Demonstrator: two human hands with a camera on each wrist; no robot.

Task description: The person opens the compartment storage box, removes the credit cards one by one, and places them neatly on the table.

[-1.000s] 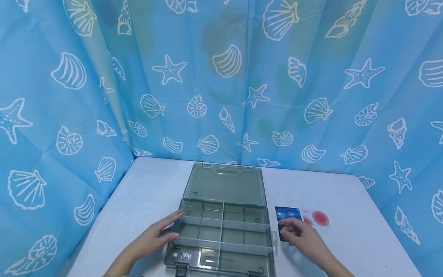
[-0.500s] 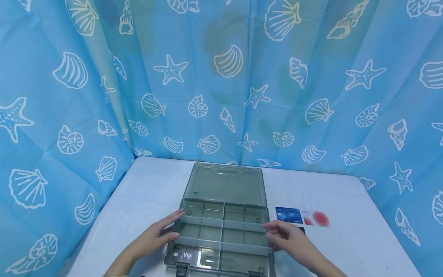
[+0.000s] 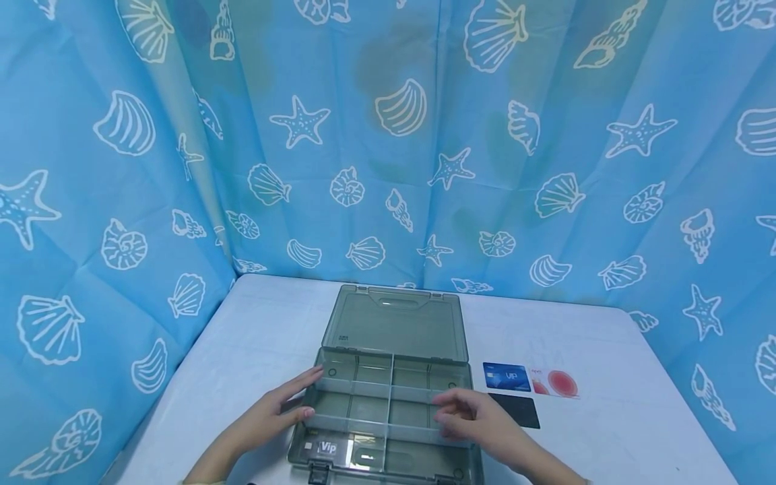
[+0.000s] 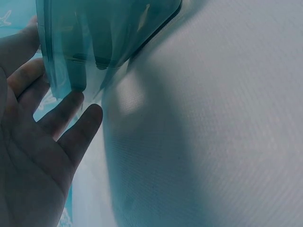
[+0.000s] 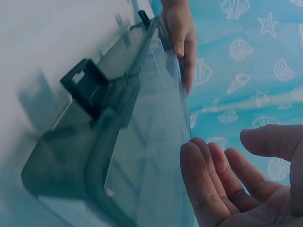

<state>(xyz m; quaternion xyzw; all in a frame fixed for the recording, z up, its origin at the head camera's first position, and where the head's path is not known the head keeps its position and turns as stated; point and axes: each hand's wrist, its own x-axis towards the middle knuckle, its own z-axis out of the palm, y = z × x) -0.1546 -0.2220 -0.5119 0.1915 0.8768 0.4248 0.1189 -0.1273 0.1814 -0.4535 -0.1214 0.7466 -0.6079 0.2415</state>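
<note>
Left hand (image 3: pixel 275 412): near edge of the counter (image 3: pixel 606 431), fingers straight and relaxed, resting flat against the left wall of the compartment box (image 3: pixel 388 417); it grips nothing.
Right hand (image 3: pixel 479 421): fingers loosely curved and empty, hovering over the right-hand compartments of the box, apparently just above the dividers; contact cannot be told.
Compartment box: translucent grey, open, at the middle of the near edge; one "Vip" card (image 3: pixel 327 448) lies in its near-left compartment.
Lid (image 3: pixel 397 323): hinged back, standing tilted toward the far edge.
Black card (image 3: pixel 515 411): flat on the counter just right of the box, untouched.
Blue VIP card (image 3: pixel 506 376): beyond the black card, near the box's right far corner.
Red-circle card (image 3: pixel 554 382): touching or just beside the blue card, toward the right edge.
Step in hand (judged): the box is steadied while the empty right hand is positioned over it.
Next move (judged): calls for pinching one loose card by an edge.
</note>
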